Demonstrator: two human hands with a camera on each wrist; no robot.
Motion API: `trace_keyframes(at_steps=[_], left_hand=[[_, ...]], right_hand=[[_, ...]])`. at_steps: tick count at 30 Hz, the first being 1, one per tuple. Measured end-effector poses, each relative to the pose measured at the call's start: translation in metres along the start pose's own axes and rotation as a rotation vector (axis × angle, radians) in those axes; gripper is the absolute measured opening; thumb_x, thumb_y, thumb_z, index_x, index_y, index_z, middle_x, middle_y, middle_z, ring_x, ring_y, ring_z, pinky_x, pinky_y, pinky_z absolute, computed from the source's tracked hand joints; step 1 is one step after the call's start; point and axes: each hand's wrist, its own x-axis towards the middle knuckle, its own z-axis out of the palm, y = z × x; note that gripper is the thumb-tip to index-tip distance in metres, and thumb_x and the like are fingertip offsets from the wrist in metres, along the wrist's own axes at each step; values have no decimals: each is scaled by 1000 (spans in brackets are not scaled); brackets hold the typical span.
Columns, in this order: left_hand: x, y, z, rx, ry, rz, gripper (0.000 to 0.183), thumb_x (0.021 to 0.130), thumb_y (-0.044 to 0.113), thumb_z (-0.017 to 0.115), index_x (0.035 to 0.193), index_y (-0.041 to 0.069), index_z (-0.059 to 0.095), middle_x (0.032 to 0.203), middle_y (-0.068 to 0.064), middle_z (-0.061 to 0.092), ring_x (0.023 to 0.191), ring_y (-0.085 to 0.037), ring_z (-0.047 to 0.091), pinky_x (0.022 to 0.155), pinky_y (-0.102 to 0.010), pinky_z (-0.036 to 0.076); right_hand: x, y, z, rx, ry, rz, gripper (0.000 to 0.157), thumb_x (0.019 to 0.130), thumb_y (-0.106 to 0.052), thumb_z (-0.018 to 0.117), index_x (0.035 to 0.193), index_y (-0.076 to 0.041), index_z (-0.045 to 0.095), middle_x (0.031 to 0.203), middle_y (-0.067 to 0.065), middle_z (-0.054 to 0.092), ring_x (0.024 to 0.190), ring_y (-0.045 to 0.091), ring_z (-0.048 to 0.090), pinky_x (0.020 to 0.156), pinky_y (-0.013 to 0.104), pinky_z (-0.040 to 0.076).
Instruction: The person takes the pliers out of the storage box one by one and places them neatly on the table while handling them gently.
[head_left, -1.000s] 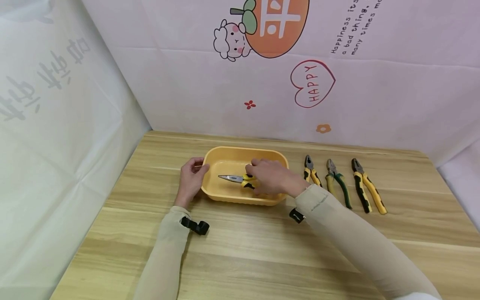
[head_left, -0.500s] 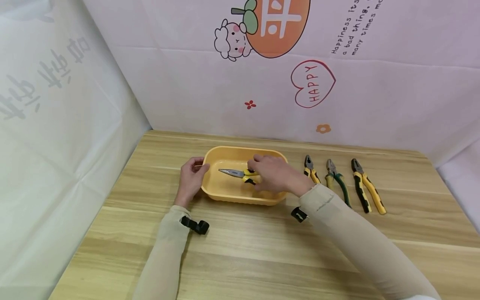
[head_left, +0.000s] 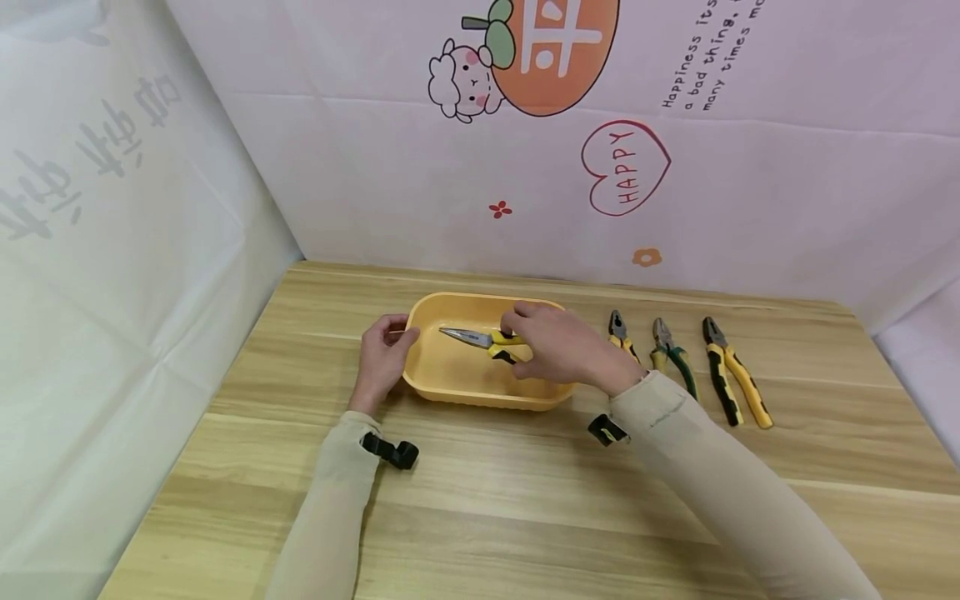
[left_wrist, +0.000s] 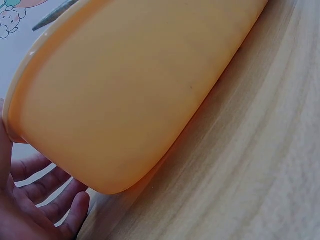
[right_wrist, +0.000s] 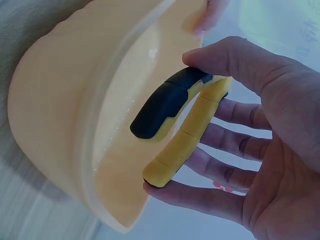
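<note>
My right hand point(head_left: 561, 348) grips long-nose pliers point(head_left: 472, 337) by their yellow-and-black handles, over the inside of an orange plastic box point(head_left: 480, 400). Their metal nose points left. In the right wrist view, thumb and fingers hold the handles point(right_wrist: 187, 132) from opposite sides, and the handle ends stand apart above the box. My left hand point(head_left: 382, 358) holds the box's left end, thumb at the rim. In the left wrist view its fingers point(left_wrist: 47, 187) lie along the outer wall, and the tip of the pliers point(left_wrist: 55, 15) shows above the rim.
To the right of the box lie three more pliers: a small yellow-and-black pair point(head_left: 617, 325), a green-handled pair point(head_left: 678, 362) and a larger yellow-and-black pair point(head_left: 722, 371). The wooden table point(head_left: 480, 508) meets a printed white cloth point(head_left: 375, 183) behind and at the left.
My right hand has risen and shifted slightly right and back, lifting the long-nose pliers from the box floor. My left hand and the box have stayed in place.
</note>
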Motion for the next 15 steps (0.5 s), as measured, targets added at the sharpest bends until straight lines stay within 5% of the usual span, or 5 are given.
trace_keyframes(at_steps=[11,15], left_hand=[[-1,2,0,24,1,-9,29,100,0,58,125,-16,58,122,-31,60,111,-40,61,83,-21,50],[9,-16,1,18,4,-10,31,101,2,59,126,-14,58,123,-30,60,111,-39,61,82,-20,50]], right_hand=[[-13,0,-8,16,39,27,48,87,-31,82,124,-8,63,112,6,60,95,25,61,81,46,52],[-19,0,-9,31,66,30,47,86,-30,82,123,-8,64,113,6,61,95,25,61,81,47,52]])
